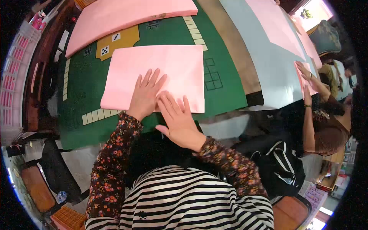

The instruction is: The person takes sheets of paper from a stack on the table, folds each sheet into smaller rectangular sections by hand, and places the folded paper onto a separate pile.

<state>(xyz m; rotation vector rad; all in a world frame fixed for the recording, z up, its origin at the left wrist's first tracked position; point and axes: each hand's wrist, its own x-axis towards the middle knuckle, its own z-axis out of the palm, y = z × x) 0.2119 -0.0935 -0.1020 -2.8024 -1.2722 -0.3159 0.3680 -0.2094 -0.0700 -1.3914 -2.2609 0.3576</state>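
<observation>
A: In the head view, where's the pink sheet (168, 61)?

B: On the green mat (226, 92), right in front of the wearer. Its near edge lies close to the mat's near edge.

A: And the left hand (146, 95)?

B: Laid flat on the sheet, palm down, fingers stretched out and pointing away from the body.

A: The right hand (179, 122)?

B: Also flattened out, unclenched. Its fingers lie over the near edge, while the thumb and the heel of the hand hang past it.

A: Are the two hands touching?

B: They're close together, the right fingertips beside the left hand's heel. I can't tell whether they touch.

A: What's beyond the sheet?

B: A pink stack (126, 21) along the far side of the mat, and two printed dice (115, 36) between the two.

A: Off to the right?

B: A grey table (249, 32). A co-worker has both hands (303, 71) on a small pink piece (314, 91) at its edge. Nearer, a black bag (278, 184) with white straps.
</observation>
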